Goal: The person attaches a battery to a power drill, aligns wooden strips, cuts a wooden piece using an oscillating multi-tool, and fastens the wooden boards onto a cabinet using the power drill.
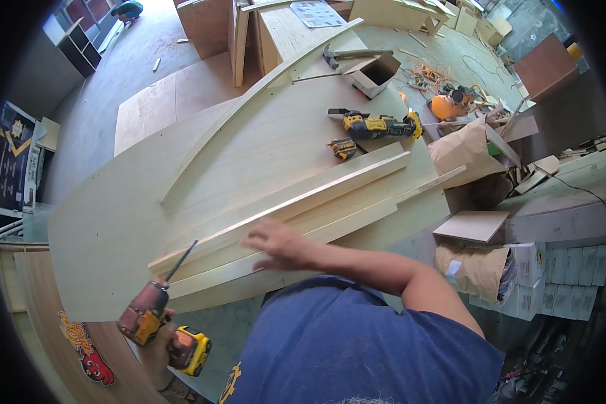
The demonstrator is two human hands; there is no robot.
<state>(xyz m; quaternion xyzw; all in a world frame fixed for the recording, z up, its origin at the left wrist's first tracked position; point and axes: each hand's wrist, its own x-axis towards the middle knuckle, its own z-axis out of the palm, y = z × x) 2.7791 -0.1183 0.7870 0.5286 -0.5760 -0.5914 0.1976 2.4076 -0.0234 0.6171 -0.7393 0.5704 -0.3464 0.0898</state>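
My left hand (156, 349) is clamped on one red-and-yellow power driver (144, 313) with one long dark bit (182, 260). My right hand (276, 245), fingers apart, is over at least three pale wooden strips (316, 199); I should keep the bit away from it. Beyond it lie one dark claw hammer (355, 54), one yellow-black cordless tool (382, 126).

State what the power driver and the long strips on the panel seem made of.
Power driver: dull red and yellow, probably plastic, given moulded contours; its slim, dark bit looks metal. Long strips: likely bare wood or plywood, pale and matt without visible coating.
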